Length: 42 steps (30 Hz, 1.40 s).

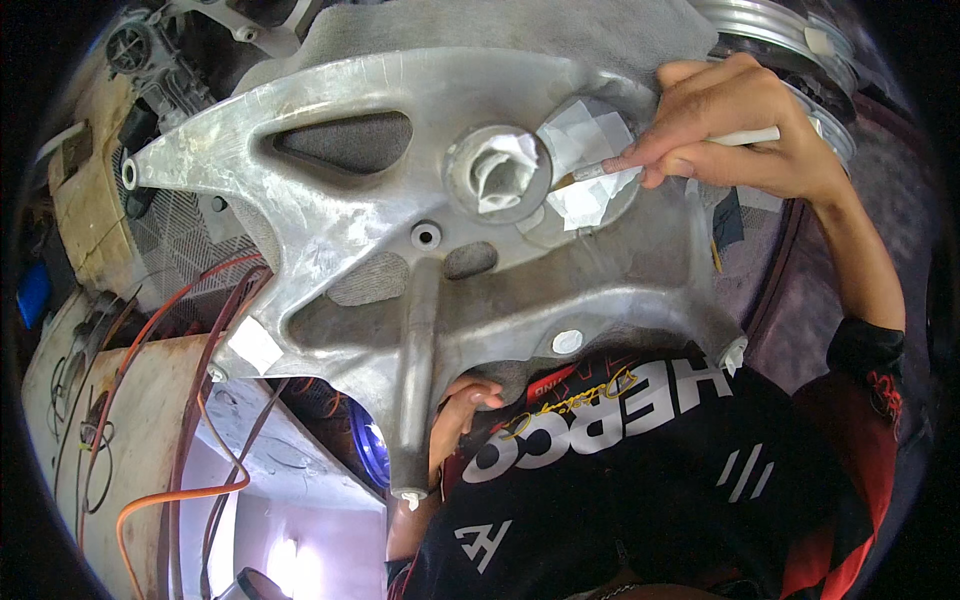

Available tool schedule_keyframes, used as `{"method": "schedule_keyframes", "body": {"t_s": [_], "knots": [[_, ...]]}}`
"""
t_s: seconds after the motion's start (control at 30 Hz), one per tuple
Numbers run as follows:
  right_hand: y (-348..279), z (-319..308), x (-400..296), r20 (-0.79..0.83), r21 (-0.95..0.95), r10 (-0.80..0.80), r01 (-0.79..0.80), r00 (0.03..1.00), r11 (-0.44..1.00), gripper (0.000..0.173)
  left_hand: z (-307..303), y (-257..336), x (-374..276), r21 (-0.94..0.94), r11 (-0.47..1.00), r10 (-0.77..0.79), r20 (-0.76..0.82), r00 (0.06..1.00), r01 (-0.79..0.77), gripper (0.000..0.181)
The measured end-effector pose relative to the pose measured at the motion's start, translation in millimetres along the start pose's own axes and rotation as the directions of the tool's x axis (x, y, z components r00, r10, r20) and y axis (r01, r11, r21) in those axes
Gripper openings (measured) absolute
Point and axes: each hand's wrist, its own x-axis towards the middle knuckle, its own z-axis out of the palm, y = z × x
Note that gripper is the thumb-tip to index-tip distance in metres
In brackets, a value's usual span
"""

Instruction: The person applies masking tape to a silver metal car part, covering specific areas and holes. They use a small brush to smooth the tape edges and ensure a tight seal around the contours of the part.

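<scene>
A large cast metal part (345,202) with several openings lies before me on grey cloth. My right hand (727,127) holds a slim brush (589,172) with a pale handle. Its bristle end is at the edge of the round boss (457,176), over white tape pieces (592,135) stuck in a round recess. Crumpled white paper (504,172) fills the boss's hole. More white tape (255,345) covers a spot at the lower left arm. My left hand (469,409) is at the part's lower edge, beside the tubular leg (420,375), partly hidden; what it grips cannot be seen.
Silver wheel rims (780,30) stand at the upper right. Another metal casting (157,60) lies at the upper left near a worn board (90,217). An orange hose (180,495) and cables run down the left side. Grey cloth (510,26) extends behind the part.
</scene>
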Motion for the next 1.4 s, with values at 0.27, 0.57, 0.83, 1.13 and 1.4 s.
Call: {"method": "schedule_keyframes", "body": {"t_s": [0.27,0.57,0.83,1.13,1.4], "knots": [[-3,-1,0,0.007,0.02,-0.009,0.009,1.0,1.0,0.022,1,-4,3,-0.075,0.996,0.04,0.024,0.999,-0.038,0.023],[-11,-4,1,0.082,0.003,0.007,-0.007,0.997,1.0,0.021,4,4,0,-0.036,0.999,0.025,0.011,1.0,-0.024,0.023],[-8,-3,5,0.096,-0.049,-0.057,0.062,0.994,0.997,0.024,3,4,0,-0.04,0.999,-0.008,0.014,1.0,0.009,0.024],[-6,2,6,-0.019,-0.047,-0.045,0.044,0.999,0.998,0.021,1,-2,3,-0.041,0.999,0.026,0.032,0.999,-0.025,0.023],[-5,-1,6,-0.003,0.048,0.051,-0.051,0.999,0.998,0.024,-1,-5,4,-0.037,0.998,0.056,0.041,0.998,-0.055,0.024]]}}
